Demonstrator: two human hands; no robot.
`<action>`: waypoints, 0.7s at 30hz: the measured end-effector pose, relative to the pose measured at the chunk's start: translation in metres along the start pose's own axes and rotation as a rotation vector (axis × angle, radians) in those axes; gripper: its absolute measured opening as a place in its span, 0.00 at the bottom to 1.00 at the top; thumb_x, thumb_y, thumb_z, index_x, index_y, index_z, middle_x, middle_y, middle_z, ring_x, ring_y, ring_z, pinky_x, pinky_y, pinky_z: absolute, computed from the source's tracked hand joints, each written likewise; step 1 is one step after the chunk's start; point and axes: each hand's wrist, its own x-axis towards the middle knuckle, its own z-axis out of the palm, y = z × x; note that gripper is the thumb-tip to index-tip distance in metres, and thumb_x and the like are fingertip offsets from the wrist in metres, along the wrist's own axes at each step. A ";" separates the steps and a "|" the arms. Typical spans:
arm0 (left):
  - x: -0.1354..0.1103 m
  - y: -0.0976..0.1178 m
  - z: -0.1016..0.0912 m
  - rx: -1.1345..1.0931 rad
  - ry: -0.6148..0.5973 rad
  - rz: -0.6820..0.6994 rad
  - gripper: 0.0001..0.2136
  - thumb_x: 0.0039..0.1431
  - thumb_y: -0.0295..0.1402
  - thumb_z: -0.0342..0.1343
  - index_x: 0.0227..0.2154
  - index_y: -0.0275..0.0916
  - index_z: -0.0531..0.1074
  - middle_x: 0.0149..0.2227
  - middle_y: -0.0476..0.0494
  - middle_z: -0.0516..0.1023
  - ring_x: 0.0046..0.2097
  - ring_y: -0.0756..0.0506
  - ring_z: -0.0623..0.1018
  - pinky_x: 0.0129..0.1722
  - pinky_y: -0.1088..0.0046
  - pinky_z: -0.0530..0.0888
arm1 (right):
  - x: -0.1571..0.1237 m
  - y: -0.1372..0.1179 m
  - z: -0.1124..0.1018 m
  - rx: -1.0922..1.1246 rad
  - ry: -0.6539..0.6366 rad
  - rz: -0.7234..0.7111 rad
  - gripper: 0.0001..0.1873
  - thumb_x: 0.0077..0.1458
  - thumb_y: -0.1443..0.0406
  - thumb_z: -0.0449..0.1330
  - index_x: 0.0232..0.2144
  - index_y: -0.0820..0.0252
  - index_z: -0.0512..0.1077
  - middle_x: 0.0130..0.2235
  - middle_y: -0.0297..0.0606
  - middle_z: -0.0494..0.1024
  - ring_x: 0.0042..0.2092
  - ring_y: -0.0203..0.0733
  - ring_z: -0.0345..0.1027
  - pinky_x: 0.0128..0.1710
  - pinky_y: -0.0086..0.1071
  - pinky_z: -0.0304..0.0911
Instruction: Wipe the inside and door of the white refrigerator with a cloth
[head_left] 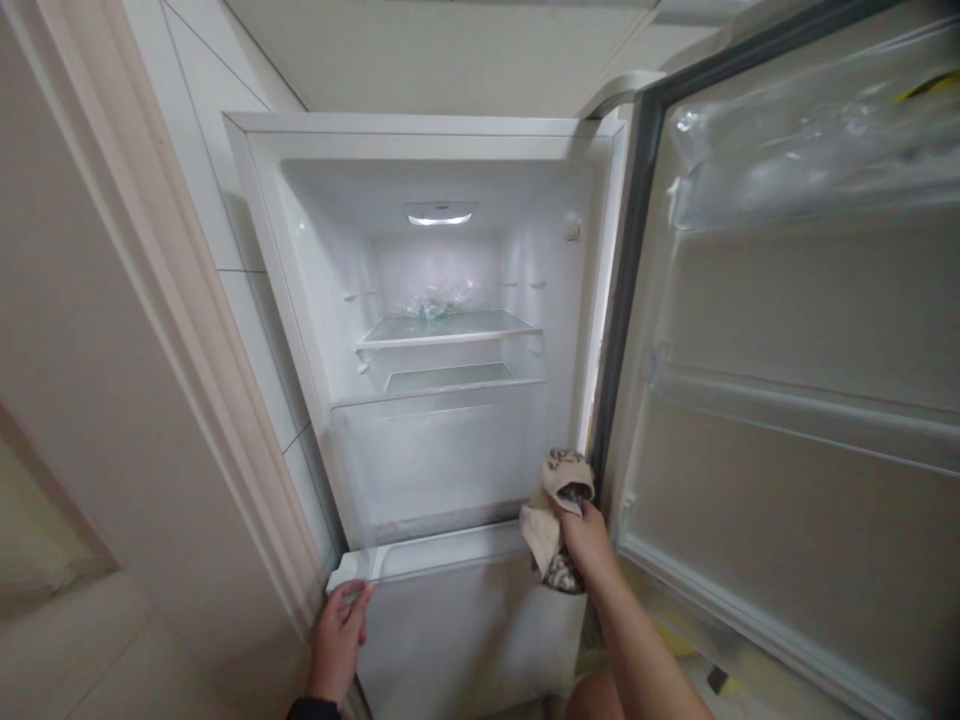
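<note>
In the head view, a clear panel (450, 460) spans the lower part of the open fridge compartment, its near edge out over the top of the lower door. At its near left corner, my left hand (341, 635) is closed, with thumb and fingers pinching the edge. My right hand (587, 540) grips a bunched beige cloth (551, 520) with a dark brown pattern. The cloth is by the panel's right side, close to the door hinge side; whether it touches the panel I cannot tell.
The fridge door (810, 300) stands wide open on the right, with clear door racks (795, 405). Crumpled clear plastic (439, 302) lies on the upper glass shelf (480, 324) below a lit lamp (440, 214). A door frame (187, 330) rises close on the left.
</note>
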 end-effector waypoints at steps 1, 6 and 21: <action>0.000 0.000 0.000 0.005 0.005 -0.004 0.34 0.47 0.64 0.60 0.45 0.38 0.71 0.16 0.58 0.61 0.21 0.49 0.64 0.24 0.74 0.61 | 0.008 -0.013 0.001 0.030 -0.002 -0.014 0.31 0.50 0.48 0.62 0.47 0.68 0.79 0.46 0.56 0.83 0.50 0.59 0.78 0.51 0.48 0.71; -0.003 0.002 -0.001 0.023 0.016 -0.027 0.36 0.45 0.66 0.59 0.46 0.39 0.71 0.15 0.58 0.62 0.21 0.48 0.64 0.23 0.74 0.60 | 0.018 -0.042 0.014 0.140 -0.001 -0.020 0.35 0.54 0.47 0.61 0.56 0.64 0.74 0.56 0.52 0.78 0.59 0.53 0.72 0.60 0.42 0.65; -0.002 0.000 -0.005 0.061 0.004 -0.032 0.37 0.46 0.67 0.58 0.46 0.40 0.71 0.16 0.57 0.63 0.22 0.48 0.64 0.24 0.74 0.61 | -0.004 -0.065 0.015 0.307 0.029 0.026 0.32 0.53 0.51 0.61 0.55 0.62 0.74 0.58 0.48 0.77 0.59 0.49 0.72 0.61 0.40 0.65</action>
